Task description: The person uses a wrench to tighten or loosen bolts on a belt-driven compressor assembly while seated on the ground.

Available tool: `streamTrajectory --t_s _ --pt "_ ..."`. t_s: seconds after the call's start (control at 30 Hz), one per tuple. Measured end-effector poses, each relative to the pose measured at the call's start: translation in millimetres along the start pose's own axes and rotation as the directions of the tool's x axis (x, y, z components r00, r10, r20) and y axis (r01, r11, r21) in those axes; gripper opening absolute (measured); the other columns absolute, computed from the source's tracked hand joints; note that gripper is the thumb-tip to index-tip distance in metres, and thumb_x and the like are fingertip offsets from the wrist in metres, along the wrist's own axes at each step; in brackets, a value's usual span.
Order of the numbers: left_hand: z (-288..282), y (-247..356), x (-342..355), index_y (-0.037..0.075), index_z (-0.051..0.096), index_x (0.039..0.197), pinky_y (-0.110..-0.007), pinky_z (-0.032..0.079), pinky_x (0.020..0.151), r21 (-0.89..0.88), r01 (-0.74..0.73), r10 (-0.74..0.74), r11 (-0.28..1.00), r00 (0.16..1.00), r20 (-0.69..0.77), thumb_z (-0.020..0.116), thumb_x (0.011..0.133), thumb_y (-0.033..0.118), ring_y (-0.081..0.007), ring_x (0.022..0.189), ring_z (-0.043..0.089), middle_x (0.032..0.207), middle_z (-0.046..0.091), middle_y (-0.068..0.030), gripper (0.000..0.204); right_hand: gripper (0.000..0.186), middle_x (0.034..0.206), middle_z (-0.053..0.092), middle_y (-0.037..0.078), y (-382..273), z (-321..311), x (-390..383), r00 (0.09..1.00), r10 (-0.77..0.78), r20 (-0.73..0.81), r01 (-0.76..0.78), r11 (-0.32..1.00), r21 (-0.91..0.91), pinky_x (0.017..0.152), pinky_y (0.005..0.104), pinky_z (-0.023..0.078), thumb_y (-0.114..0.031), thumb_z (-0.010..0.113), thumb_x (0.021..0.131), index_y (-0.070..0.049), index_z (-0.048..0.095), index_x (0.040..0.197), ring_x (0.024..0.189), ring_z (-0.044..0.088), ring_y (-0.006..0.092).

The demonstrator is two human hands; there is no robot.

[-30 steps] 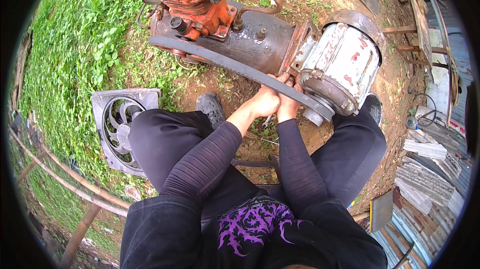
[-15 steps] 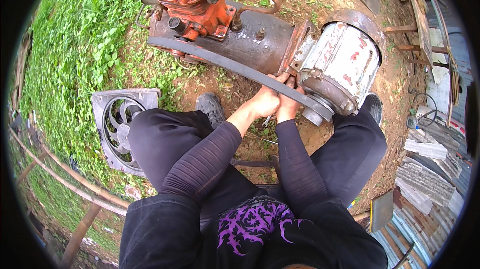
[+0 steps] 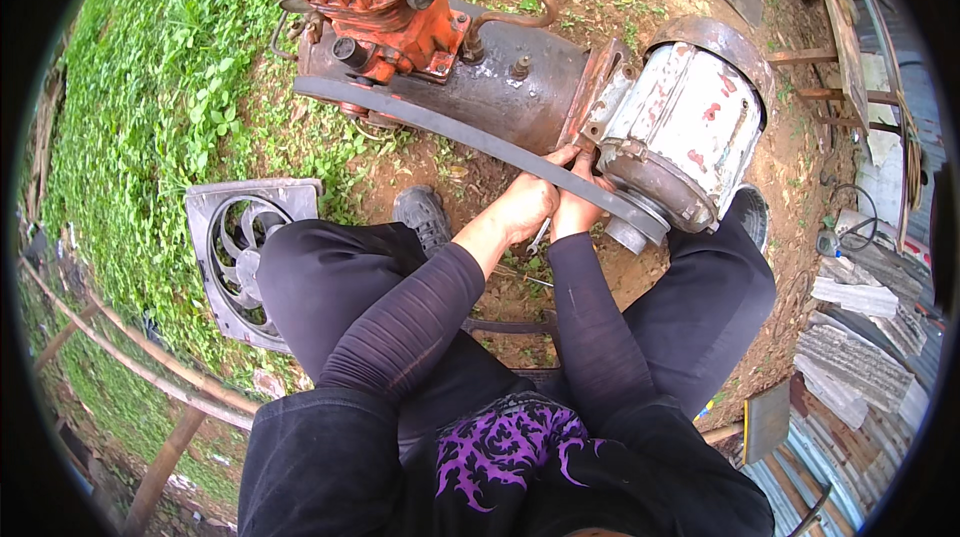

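Both of my hands are close together beneath the black belt (image 3: 450, 132), at the rusty motor bracket (image 3: 585, 92). My left hand (image 3: 525, 202) is closed, its fingertips at the bracket; what it grips is hidden. My right hand (image 3: 575, 205) has its fingers curled up behind the belt, partly covered. A wrench (image 3: 537, 240) shows just below the two hands; I cannot tell which holds it. The belt runs from the orange compressor head (image 3: 390, 27) on its dark tank (image 3: 520, 77) to the pulley (image 3: 630, 227) of the peeling white motor (image 3: 690, 122).
A fan in a shroud (image 3: 225, 207) lies on grass beside my left leg. My knees flank the work, with a shoe (image 3: 420, 212) near the tank. Corrugated sheets (image 3: 845, 382) and timber are piled at the right, bamboo poles (image 3: 180, 387) at the lower left.
My hands stay at the bracket, shifted only very slightly, and slightly more of the wrench shows beneath them. The compressor and motor look the same.
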State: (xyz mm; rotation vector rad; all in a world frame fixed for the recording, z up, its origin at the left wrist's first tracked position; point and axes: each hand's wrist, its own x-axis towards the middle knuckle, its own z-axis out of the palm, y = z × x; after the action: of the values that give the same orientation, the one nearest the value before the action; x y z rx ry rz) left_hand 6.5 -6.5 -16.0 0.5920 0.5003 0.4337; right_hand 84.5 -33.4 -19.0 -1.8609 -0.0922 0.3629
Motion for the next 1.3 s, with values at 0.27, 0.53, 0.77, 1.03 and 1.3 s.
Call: streamTrajectory --t_s 0.27,0.53,0.77,1.03,1.3 --pt "2.8 15.2 2.4 -0.003 0.034 0.146 -0.033 0.040 0.105 0.088 0.032 -0.032 0.996 0.999 0.003 0.051 0.092 -0.001 -0.0218 0.128 0.046 0.143 0.043 -0.0170 0.056 0.044 0.072 0.065 0.013 -20.5 6.1 -6.4 0.983 0.181 -0.026 -0.180 0.983 0.049 0.059 0.0368 0.049 -0.029 0.058 0.093 0.009 0.059 0.072 0.062 0.059 0.0180" --pt "9.1 26.8 -0.3 -0.004 0.034 0.145 -0.033 0.039 0.106 0.073 0.052 -0.054 0.996 0.998 0.027 0.053 0.091 -0.002 -0.0224 0.129 0.044 0.146 0.040 -0.0171 0.057 0.045 0.067 0.063 0.013 -25.6 6.1 -5.9 0.983 0.179 -0.042 -0.178 0.984 0.028 0.058 0.0377 0.048 -0.029 0.059 0.092 0.011 0.059 0.070 0.061 0.059 0.0189" --pt "-2.0 10.7 0.2 -0.001 0.032 0.147 -0.033 0.042 0.102 0.110 0.036 -0.034 0.993 0.999 -0.024 0.050 0.089 -0.006 -0.0231 0.126 0.047 0.144 0.042 -0.0174 0.061 0.047 0.070 0.064 0.013 -24.2 8.1 -8.7 0.968 0.229 -0.108 -0.233 0.972 -0.032 0.056 0.0375 0.047 -0.032 0.064 0.091 0.011 0.059 0.071 0.060 0.057 0.0169" --pt "-3.0 4.5 2.6 0.002 0.030 0.149 -0.034 0.048 0.095 -0.065 0.105 -0.108 0.992 0.994 -0.031 0.054 0.093 0.000 -0.0226 0.117 0.055 0.138 0.048 -0.0174 0.061 0.042 0.073 0.063 0.011 0.3 5.6 3.5 0.994 0.108 -0.019 -0.104 0.984 0.144 0.058 0.0349 0.047 -0.029 0.065 0.090 0.009 0.060 0.074 0.064 0.057 0.0161" --pt "5.7 5.0 -0.1 0.003 0.031 0.149 -0.033 0.048 0.095 -0.152 0.099 -0.111 0.983 0.991 -0.070 0.049 0.092 -0.001 -0.0207 0.117 0.055 0.139 0.048 -0.0137 0.059 0.036 0.078 0.064 0.013 -0.5 4.6 3.5 0.991 0.129 -0.020 -0.126 0.986 0.109 0.057 0.0339 0.047 -0.024 0.063 0.091 0.008 0.059 0.075 0.064 0.058 0.0167"
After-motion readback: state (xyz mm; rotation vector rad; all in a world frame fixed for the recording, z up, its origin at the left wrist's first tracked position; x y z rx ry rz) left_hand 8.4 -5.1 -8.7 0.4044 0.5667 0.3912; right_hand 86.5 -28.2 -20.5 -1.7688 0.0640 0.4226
